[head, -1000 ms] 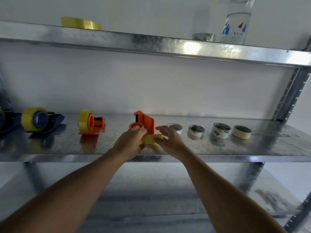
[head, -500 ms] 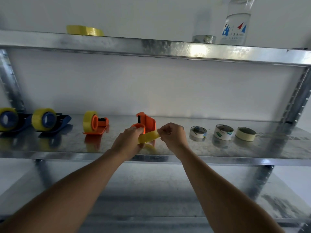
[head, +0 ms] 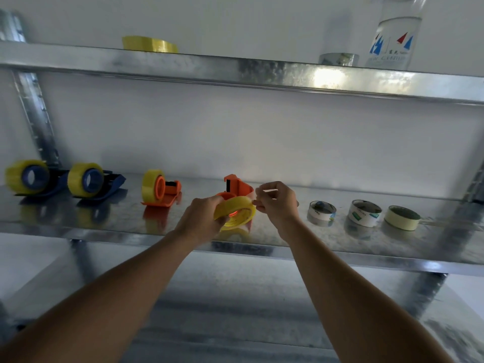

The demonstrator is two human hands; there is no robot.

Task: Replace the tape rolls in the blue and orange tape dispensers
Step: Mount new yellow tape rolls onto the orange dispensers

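Observation:
An orange tape dispenser point(head: 237, 185) stands mid-shelf, partly hidden behind my hands. My left hand point(head: 200, 218) grips a yellow tape roll point(head: 237, 212) tilted in front of the dispenser's orange hub. My right hand point(head: 277, 203) pinches at the roll's right edge, fingers closed on what looks like the tape end. Another orange dispenser point(head: 161, 188) with a yellow roll sits to the left. Two blue dispensers point(head: 94, 180) point(head: 31, 178) with yellow rolls stand at the far left.
Three used tape rolls point(head: 321, 211) point(head: 364, 213) point(head: 402, 217) lie on the metal shelf point(head: 104, 224) to the right. The upper shelf point(head: 235, 69) carries a yellow roll point(head: 149, 44), a silver roll point(head: 338, 59) and a clear bottle point(head: 394, 35). Steel uprights stand at both ends.
The yellow roll has been lifted and tilted up in my left hand. My right hand has shifted to pinch its right edge. The view has panned left.

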